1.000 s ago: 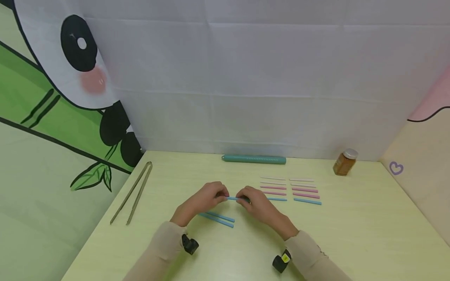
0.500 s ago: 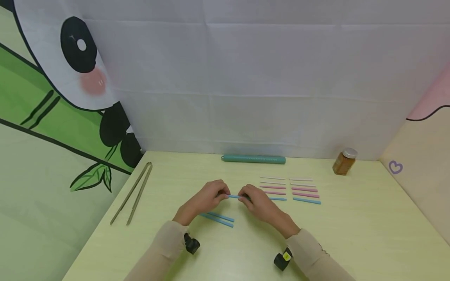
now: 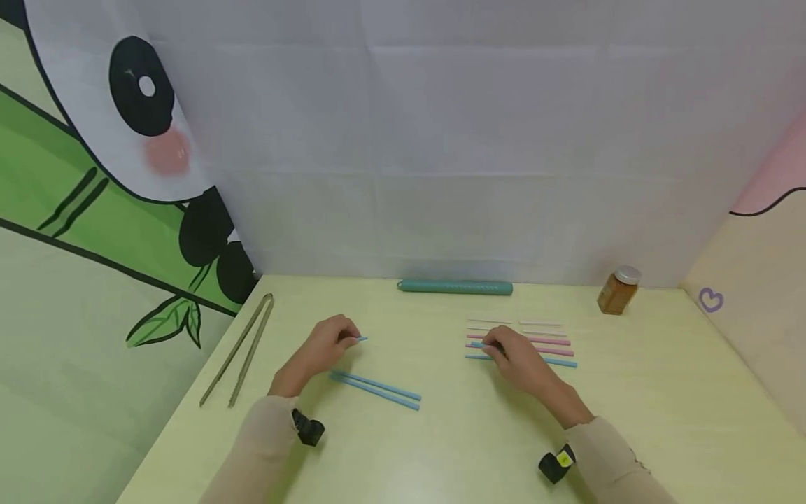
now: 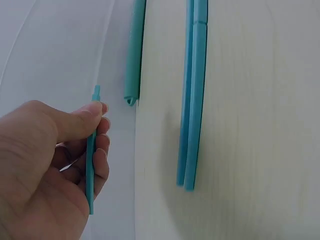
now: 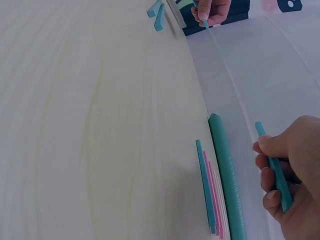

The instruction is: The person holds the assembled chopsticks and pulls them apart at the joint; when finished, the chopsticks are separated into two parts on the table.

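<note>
My left hand (image 3: 322, 344) pinches a blue chopstick half (image 4: 90, 170) above the table; its narrower, stepped end sticks out past the thumb. Over on the right, my right hand (image 3: 519, 360) holds another blue chopstick half (image 5: 281, 187) between thumb and curled fingers, over the rows of thin sticks. Under that hand lie a blue half (image 3: 560, 362) and pink halves (image 3: 554, 341), with paler sticks (image 3: 541, 323) behind; the hand partly hides them. Between the hands, two longer blue chopsticks (image 3: 384, 393) lie side by side, one showing a joint line in the left wrist view.
A green tube-like case (image 3: 455, 287) lies along the table's back edge. Metal tongs (image 3: 242, 350) rest at the left side. A jar with a silver lid (image 3: 618, 290) stands at the back right, before the white cloth backdrop (image 3: 403, 140).
Both hands were together on one blue chopstick. Now they are apart, each holding a blue half; the left went left, the right went right over the stick rows.
</note>
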`<state>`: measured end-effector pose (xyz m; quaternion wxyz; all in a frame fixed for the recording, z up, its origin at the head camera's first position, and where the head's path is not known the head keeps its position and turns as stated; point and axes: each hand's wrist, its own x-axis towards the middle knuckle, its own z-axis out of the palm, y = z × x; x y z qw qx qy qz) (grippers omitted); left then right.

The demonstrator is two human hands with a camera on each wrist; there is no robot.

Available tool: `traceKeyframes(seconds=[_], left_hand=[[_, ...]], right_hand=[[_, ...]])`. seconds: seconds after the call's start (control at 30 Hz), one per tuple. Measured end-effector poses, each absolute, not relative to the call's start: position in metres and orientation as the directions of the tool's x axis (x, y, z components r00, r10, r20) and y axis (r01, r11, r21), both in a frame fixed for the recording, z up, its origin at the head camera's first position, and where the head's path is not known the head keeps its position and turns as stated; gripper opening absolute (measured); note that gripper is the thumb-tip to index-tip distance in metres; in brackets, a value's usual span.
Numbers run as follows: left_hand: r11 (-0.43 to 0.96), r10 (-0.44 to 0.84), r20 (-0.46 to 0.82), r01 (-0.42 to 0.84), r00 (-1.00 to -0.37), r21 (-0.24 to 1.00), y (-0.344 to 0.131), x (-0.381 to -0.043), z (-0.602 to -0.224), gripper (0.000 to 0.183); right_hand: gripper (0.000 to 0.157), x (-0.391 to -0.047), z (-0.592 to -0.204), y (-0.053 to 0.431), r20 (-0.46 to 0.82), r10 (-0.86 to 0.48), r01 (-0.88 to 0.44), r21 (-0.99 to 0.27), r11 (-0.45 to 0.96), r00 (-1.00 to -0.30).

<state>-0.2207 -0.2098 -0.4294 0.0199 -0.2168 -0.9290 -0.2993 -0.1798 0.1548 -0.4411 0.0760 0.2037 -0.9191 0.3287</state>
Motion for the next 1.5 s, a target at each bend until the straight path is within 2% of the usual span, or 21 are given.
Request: traceKeyframes(seconds=[0.2, 0.4, 0.63, 1.13, 1.33, 1.5], left_hand=[[0.695, 0.462, 0.158, 0.466, -0.873, 0.547, -0.19, -0.225, -0.43, 0.005], [0.667, 0.522, 0.087, 0.469, -0.849, 0.578, -0.156, -0.215, -0.432, 0.008], [0.636, 0.574, 0.069, 0.498, -0.816, 0.59, -0.115, -0.204, -0.444, 0.013], [0.644, 0.598, 0.099, 0.55, -0.796, 0.532, -0.019, -0.193, -0.466, 0.016], [0.667, 0.575, 0.145, 0.565, -0.805, 0.485, 0.006, -0.191, -0.472, 0.015], [0.694, 0.545, 0.168, 0.554, -0.822, 0.46, 0.016, -0.187, -0.472, 0.015]], right_hand=[[0.01, -0.179, -0.439, 0.174, 0.324, -0.346, -0.474, -0.571, 0.67, -0.88], [0.011, -0.168, -0.453, 0.198, 0.401, -0.331, -0.512, -0.537, 0.671, -0.854], [0.018, -0.152, -0.459, 0.232, 0.39, -0.309, -0.477, -0.474, 0.74, -0.867], [0.019, -0.143, -0.471, 0.263, 0.351, -0.254, -0.406, -0.48, 0.777, -0.901], [0.017, -0.145, -0.472, 0.263, 0.32, -0.249, -0.384, -0.482, 0.788, -0.914], [0.02, -0.144, -0.473, 0.264, 0.348, -0.266, -0.411, -0.457, 0.789, -0.899]])
